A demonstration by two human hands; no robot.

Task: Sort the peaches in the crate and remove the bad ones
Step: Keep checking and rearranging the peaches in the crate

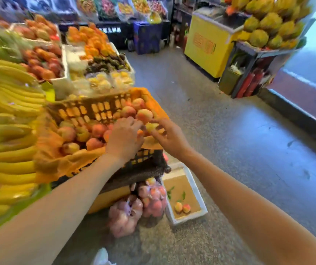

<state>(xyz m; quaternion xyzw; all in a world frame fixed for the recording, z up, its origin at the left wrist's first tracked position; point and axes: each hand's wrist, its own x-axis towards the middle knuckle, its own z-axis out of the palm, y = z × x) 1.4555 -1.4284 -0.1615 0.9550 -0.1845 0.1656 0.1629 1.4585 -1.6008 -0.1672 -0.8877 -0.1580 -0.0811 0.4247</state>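
**Orange-lined crate: a peach under inspection**

Orange liner drapes the crate at mid-frame, with peaches heaped inside. At lower centre a white foam box holds two lone peaches.

The left hand rests knuckles-up on the heap, fingers bent down; whether it grips anything I cannot tell. The right hand pinches a pale peach at the crate's right rim.

Sorting looks to be mid-way. The next move calls for judging this fruit and, if it is bad, lowering it to the box.

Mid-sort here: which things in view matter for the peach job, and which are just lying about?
Job: crate, peaches in it, yellowish peach pinched by right hand, left hand at the pile, likely white floor box with two peaches.
Lying about: bananas, durians, yellow freezer, bagged fruit on floor.
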